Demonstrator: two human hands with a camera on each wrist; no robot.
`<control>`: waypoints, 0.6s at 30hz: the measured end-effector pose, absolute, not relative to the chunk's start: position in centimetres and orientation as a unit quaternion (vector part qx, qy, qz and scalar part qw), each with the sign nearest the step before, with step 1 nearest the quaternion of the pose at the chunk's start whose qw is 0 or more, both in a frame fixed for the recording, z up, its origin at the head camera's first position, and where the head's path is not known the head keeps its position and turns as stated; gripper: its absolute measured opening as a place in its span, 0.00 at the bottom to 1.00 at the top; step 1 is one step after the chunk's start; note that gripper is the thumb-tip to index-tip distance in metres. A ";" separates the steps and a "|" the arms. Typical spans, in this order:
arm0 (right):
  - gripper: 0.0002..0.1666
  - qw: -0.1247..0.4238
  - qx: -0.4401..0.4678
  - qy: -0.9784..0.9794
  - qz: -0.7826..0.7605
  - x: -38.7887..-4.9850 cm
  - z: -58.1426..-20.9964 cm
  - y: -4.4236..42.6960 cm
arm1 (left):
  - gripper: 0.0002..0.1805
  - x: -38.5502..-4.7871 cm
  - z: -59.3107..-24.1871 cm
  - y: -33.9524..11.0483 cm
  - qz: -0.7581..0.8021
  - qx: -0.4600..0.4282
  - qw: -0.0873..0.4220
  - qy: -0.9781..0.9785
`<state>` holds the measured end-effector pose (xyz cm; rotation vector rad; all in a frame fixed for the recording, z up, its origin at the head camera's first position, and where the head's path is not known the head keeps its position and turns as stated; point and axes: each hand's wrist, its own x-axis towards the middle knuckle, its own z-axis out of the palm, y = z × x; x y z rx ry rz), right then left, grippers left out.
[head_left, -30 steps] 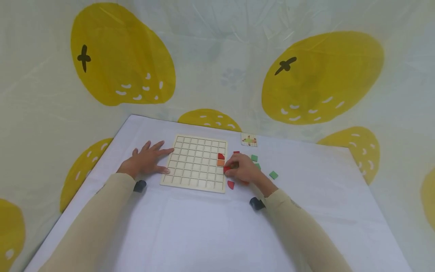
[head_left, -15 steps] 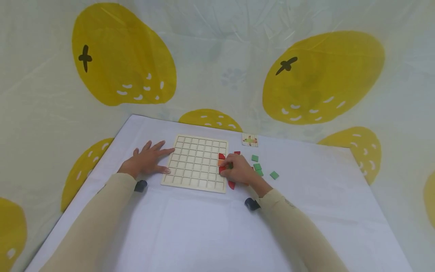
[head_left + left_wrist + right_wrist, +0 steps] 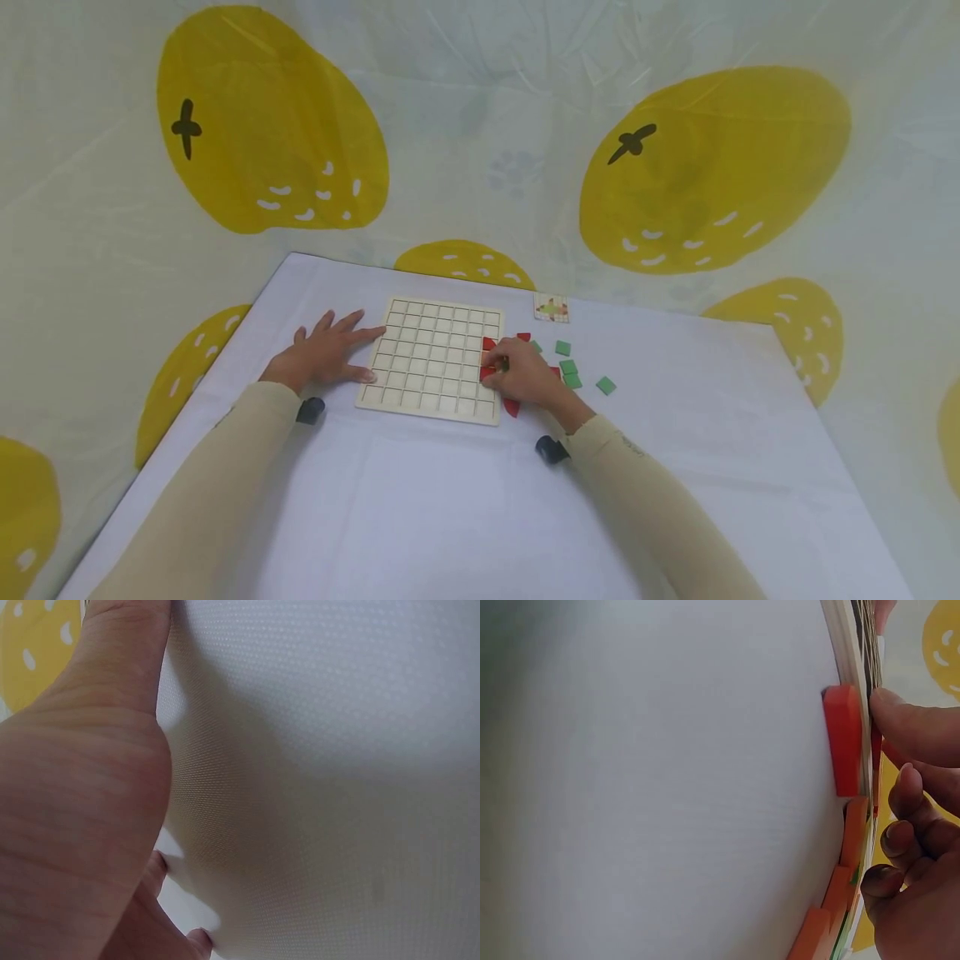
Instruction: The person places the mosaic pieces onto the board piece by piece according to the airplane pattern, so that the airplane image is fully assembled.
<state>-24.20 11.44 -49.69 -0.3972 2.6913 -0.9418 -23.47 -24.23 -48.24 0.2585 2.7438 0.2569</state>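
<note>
In the head view my left hand [image 3: 318, 354] lies spread, its index finger and thumb touching the left edge of a gridded wooden board [image 3: 426, 360]. The left wrist view shows that hand [image 3: 82, 787] from close up. My right hand [image 3: 528, 375] is over the board's right edge, thumb and fingertip pinching a red piece [image 3: 487, 376] in the rightmost column. Above it in that column a red rounded piece [image 3: 489, 342] lies on the board; the orange piece between them is mostly covered by the fingers. In the right wrist view my thumb [image 3: 915, 727] touches the red piece's edge.
Right of the board lie several green tiles [image 3: 567, 367], a red piece [image 3: 523, 337] and a red rounded piece [image 3: 512, 408]. A small pattern card [image 3: 551, 307] is near the table's back edge. Orange pieces [image 3: 855, 832] show beside the board in the right wrist view.
My right hand has moved left with the red piece, from beside the board's right edge onto its rightmost column. My left hand has stayed in place.
</note>
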 end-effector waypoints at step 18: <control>0.09 0.124 -0.132 0.923 -0.339 -24.3 -49.7 12.0 | 0.53 -24.0 -48.8 -24.6 0.093 0.081 0.199 0.972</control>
